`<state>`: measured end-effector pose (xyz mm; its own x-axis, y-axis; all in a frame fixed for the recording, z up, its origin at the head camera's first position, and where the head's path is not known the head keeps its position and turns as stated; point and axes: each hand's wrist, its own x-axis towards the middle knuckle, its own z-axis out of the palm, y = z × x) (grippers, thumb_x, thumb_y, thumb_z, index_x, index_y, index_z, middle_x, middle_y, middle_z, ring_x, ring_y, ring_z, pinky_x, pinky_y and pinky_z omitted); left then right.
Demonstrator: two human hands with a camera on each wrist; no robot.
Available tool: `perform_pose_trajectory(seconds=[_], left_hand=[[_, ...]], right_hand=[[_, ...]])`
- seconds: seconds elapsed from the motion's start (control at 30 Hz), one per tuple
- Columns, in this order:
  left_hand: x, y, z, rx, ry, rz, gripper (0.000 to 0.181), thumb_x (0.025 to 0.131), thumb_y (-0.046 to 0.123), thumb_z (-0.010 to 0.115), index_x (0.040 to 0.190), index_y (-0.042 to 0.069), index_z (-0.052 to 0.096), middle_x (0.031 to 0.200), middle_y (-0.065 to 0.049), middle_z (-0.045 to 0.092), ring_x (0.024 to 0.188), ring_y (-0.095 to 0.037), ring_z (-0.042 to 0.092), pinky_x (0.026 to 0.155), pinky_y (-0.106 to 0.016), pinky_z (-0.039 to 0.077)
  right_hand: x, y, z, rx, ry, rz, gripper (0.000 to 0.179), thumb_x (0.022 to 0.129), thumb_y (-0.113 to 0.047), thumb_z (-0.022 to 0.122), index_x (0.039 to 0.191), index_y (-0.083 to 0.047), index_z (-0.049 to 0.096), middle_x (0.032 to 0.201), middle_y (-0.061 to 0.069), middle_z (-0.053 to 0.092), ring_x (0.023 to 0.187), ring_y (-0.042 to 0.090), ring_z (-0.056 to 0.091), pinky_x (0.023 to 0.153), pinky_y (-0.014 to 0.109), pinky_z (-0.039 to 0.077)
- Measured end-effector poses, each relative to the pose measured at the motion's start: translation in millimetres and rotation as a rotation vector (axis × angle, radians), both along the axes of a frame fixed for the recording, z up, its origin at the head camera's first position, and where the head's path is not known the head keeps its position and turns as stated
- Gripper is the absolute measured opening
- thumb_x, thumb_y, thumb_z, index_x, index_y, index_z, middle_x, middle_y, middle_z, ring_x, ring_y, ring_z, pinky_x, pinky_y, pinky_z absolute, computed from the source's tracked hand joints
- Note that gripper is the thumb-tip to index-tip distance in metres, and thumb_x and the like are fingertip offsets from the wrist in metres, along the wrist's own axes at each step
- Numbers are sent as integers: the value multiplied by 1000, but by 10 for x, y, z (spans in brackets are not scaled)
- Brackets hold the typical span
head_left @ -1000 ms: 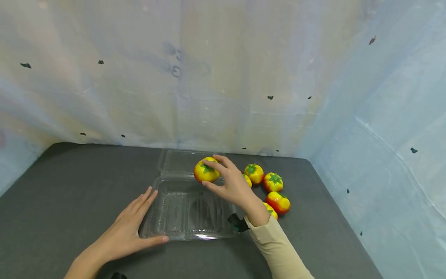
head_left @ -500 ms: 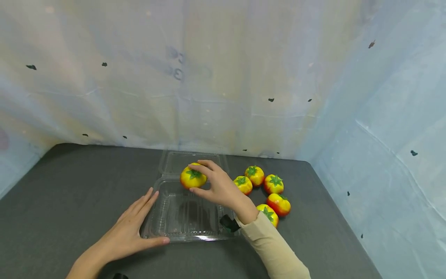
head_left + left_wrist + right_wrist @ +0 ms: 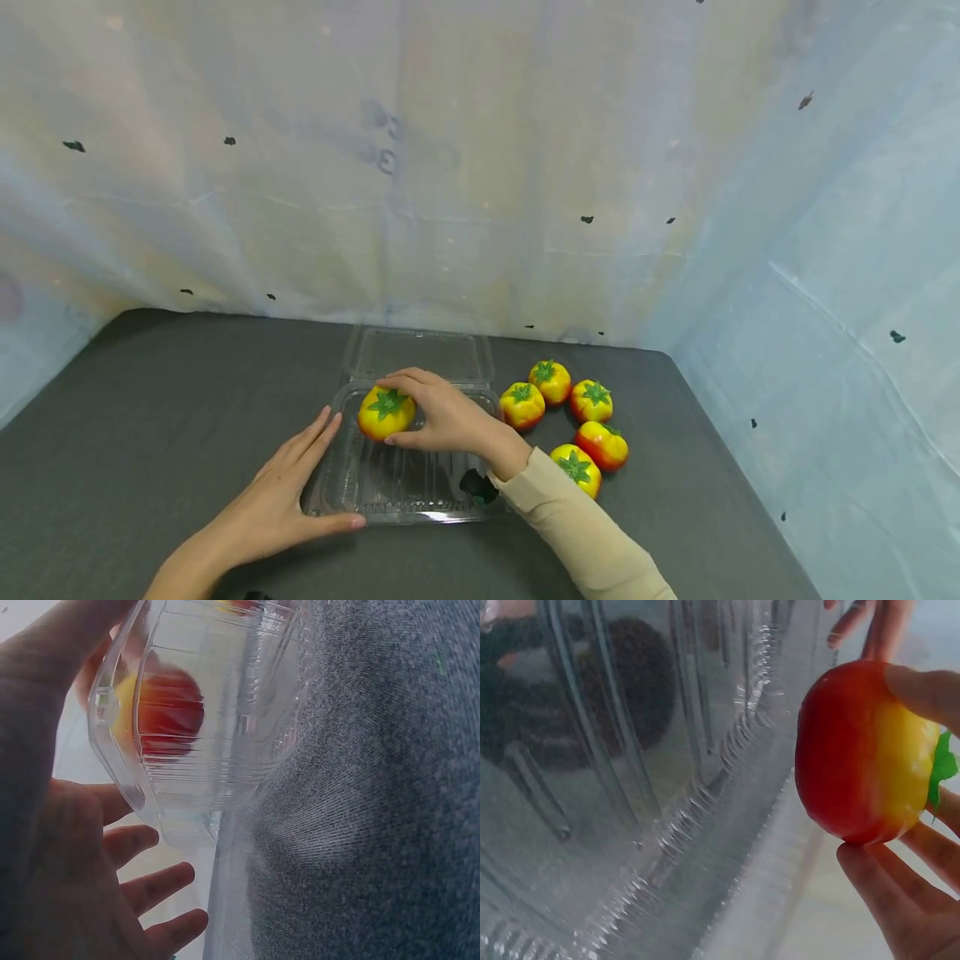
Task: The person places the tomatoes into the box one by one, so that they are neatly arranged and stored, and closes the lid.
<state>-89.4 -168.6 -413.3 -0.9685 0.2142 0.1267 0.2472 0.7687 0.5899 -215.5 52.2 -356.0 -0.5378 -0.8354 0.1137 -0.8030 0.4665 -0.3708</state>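
My right hand point(image 3: 450, 421) pinches a red-and-yellow tomato point(image 3: 386, 414) with a green star-shaped calyx. The tomato is above the left back part of a clear plastic clamshell box point(image 3: 408, 510). In the right wrist view, the held tomato point(image 3: 855, 754) is apart from the ridged floor of the box point(image 3: 630, 825). At the box's left side, my left hand point(image 3: 277, 492) has its fingers extended and thumb spread along the front left corner. The left wrist view shows those fingers point(image 3: 161, 889) straight beside the clear wall, with the tomato point(image 3: 169, 712) visible through it.
Several more tomatoes point(image 3: 522, 407) lie in a loose cluster to the right of the box on the dark grey table point(image 3: 187, 400). The box's clear lid point(image 3: 420, 354) lies folded back behind it. Pale sheeting point(image 3: 465, 167) walls off the back and sides.
My right hand has carried the tomato leftward and lower over the box. The tomatoes it was covering on the right now show fully. My left hand has stayed at the box's edge.
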Motion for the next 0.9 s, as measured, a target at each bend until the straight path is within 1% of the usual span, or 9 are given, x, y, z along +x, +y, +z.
perform_pose_trajectory(seconds=[0.17,0.27,0.37,0.5,0.6,0.73,0.9], left_hand=[[-2,-7,5,4,-13,1,117,69,65,74,156,19,10,161,-13,10,137,-48,25,86,-76,33],[4,2,7,4,-20,5,118,68,65,74,156,19,10,161,-13,9,136,-49,25,86,-76,34],[4,9,11,8,-30,6,118,68,65,74,156,19,10,161,-13,9,136,-50,25,86,-76,35],[-10,6,12,19,-35,6,117,69,64,74,156,21,9,162,-12,8,136,-49,24,86,-76,35],[-11,1,8,28,-36,5,117,69,64,74,156,22,8,162,-12,7,136,-50,24,85,-75,35],[1,0,-1,34,-38,1,117,69,63,75,156,21,8,162,-12,8,136,-50,25,84,-75,36],[-6,5,-11,29,-39,1,117,69,64,75,156,22,9,162,-11,8,136,-50,25,84,-76,36]], right_hand=[[-11,-54,-38,33,-11,31,66,83,-32,75,140,-13,47,140,3,49,123,15,52,101,24,44],[-19,-63,-62,54,-26,50,66,84,-32,75,141,-15,47,140,4,47,123,16,51,101,24,44],[-23,-66,-84,60,-29,63,66,84,-32,75,142,-17,47,137,6,46,119,16,51,99,23,45],[-35,-87,-109,54,7,74,67,82,-33,76,141,-18,49,132,6,47,112,15,52,95,22,46],[-43,-113,-142,67,38,81,66,83,-35,75,141,-18,49,132,5,49,113,14,52,95,22,45],[-31,-128,-184,87,55,78,67,83,-37,75,141,-19,49,133,4,49,115,15,51,97,22,44],[-17,-131,-201,81,80,77,67,82,-37,76,140,-18,50,131,6,48,112,15,51,93,21,45]])
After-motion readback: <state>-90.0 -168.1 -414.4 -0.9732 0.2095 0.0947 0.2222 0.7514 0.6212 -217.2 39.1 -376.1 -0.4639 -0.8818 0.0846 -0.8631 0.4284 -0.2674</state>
